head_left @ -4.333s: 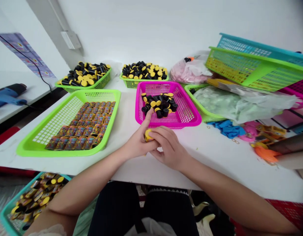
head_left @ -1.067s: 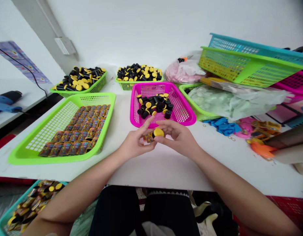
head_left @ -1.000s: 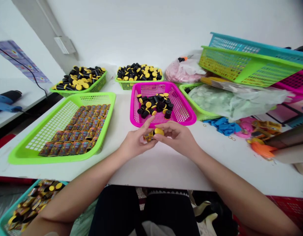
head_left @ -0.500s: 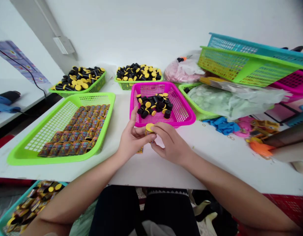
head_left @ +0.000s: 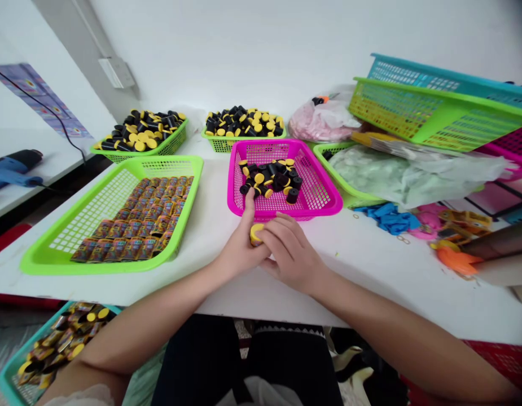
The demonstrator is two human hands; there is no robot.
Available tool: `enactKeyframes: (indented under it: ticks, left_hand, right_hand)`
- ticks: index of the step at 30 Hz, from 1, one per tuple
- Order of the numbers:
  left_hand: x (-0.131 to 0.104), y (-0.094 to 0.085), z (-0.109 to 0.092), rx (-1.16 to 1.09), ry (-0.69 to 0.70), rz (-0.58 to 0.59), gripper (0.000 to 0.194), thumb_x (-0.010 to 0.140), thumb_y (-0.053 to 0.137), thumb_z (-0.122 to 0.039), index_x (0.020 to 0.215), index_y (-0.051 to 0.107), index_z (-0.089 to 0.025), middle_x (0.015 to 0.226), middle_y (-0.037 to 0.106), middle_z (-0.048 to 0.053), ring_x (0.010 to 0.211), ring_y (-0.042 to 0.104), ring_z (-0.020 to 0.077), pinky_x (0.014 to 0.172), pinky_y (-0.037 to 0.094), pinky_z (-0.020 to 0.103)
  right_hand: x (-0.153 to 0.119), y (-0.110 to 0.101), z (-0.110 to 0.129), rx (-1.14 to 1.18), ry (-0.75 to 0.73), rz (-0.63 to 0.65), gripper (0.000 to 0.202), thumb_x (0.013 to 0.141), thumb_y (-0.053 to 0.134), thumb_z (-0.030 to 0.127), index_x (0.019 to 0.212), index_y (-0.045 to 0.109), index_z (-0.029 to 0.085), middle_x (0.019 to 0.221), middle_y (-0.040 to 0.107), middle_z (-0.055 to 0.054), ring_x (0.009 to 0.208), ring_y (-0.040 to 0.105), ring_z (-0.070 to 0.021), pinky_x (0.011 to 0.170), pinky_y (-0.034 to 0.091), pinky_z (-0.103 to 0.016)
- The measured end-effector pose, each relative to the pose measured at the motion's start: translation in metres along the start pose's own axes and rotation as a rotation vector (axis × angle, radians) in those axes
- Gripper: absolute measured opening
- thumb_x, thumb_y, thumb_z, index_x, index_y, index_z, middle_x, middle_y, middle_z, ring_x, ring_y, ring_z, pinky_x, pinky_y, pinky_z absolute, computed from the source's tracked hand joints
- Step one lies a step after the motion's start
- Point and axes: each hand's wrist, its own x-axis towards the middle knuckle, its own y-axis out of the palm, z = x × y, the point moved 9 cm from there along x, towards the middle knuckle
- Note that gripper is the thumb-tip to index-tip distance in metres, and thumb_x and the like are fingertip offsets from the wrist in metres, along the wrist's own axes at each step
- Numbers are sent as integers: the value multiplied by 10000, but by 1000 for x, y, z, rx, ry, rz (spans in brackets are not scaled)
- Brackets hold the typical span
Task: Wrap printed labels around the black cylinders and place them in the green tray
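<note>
A small yellow-capped cylinder (head_left: 256, 233) is held between both hands, low over the white table in front of the magenta basket. My left hand (head_left: 239, 248) is closed around its lower part, with one finger pointing up. From the right side, my right hand (head_left: 292, 252) presses bent fingers against it. Most of the cylinder's side is hidden by the fingers. Just beyond, the magenta basket (head_left: 292, 215) holds loose black cylinders with yellow caps. To the left, a green basket (head_left: 104, 269) contains rows of cylinders in printed wrappers (head_left: 134, 228).
Two green baskets (head_left: 171, 141) (head_left: 220, 145) heaped with black-and-yellow cylinders stand at the back. Stacked baskets (head_left: 430, 121) and a plastic bag (head_left: 379, 172) occupy the right, near blue pieces (head_left: 387, 219). A teal basket (head_left: 15, 361) sits below the table's left edge. A blue heat gun (head_left: 15, 169) lies far left.
Both hands have drawn slightly nearer with the cylinder, and it is now more covered by my fingers. The right fingers have curled further over it. The view has shifted slightly.
</note>
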Motion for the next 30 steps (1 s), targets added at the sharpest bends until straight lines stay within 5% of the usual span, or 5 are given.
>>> enactKeyframes:
  ticks: [4,10,20,26,30]
  left_hand:
    - [-1,-5,-9,-30,8,-59,1070,755,548,-172,1535,-185,-175,767,599,-22,622,565,144,603,509,279]
    - [-9,9,-20,-289,-32,350,1116,748,645,-152,1555,-120,-233,681,498,-69,517,470,86,476,424,182]
    - [-18,10,-32,-165,25,530,934,798,696,-234,1526,111,-262,1192,598,91,947,644,182,790,550,299]
    - [-57,-77,-60,333,-103,-45,343,833,689,-379,1049,483,-210,962,616,27,813,640,148,750,541,276]
    - [-55,-165,-63,690,-255,-92,358,760,722,-514,886,615,-196,867,691,17,744,650,174,727,529,291]
  right_hand:
    - [-2,-3,4,-22,-90,-19,286,883,594,198,1160,561,135,1032,657,-142,1053,613,-278,1013,518,-514]
    - [-2,-19,8,187,-164,-43,293,940,511,211,1215,542,114,1084,650,-151,1131,597,-258,944,573,-455]
    - [-2,-17,16,284,-181,-63,354,963,476,207,1309,492,134,1101,671,-136,1136,617,-235,949,570,-461]
    - [3,-18,-7,222,-38,-82,560,832,702,347,1329,484,208,1181,661,-126,1180,601,-259,995,525,-475]
    - [19,29,-97,97,411,346,245,944,506,326,1110,631,195,1132,691,-113,1084,651,-241,945,526,-407]
